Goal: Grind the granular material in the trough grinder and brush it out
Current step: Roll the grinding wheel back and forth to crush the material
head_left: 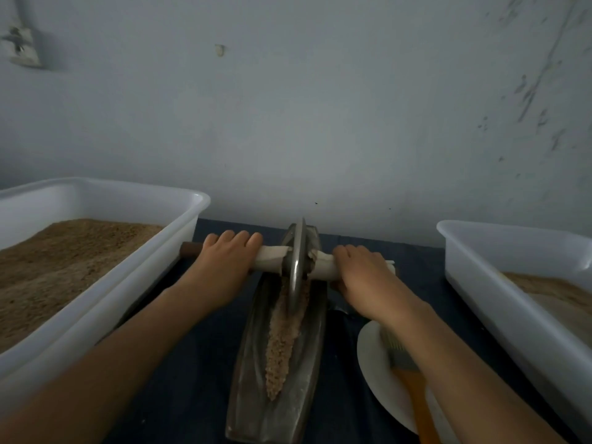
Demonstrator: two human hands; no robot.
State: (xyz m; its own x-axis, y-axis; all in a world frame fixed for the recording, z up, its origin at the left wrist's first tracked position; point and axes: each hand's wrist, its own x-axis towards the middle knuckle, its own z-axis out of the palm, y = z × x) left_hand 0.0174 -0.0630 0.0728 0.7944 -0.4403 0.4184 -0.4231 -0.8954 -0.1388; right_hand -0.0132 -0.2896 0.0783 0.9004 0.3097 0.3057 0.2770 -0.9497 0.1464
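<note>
Along trough [256, 363]: coarse pale-brown granular material [282, 341].

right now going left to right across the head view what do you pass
left tub of granules → left hand → grinder wheel → right hand → right tub

Both your forearms reach forward from the lower corners and converge toward the middle. Your left hand [224, 261] lies palm down, fingers curled over the top of the axle handle [272, 258], knuckles forward, wrist straight. Your right hand [362, 270] mirrors it on the other side, fingers wrapped over its end of the handle, wrist bent slightly inward. Each grip is closed, and both hands sit level with each other.
</note>
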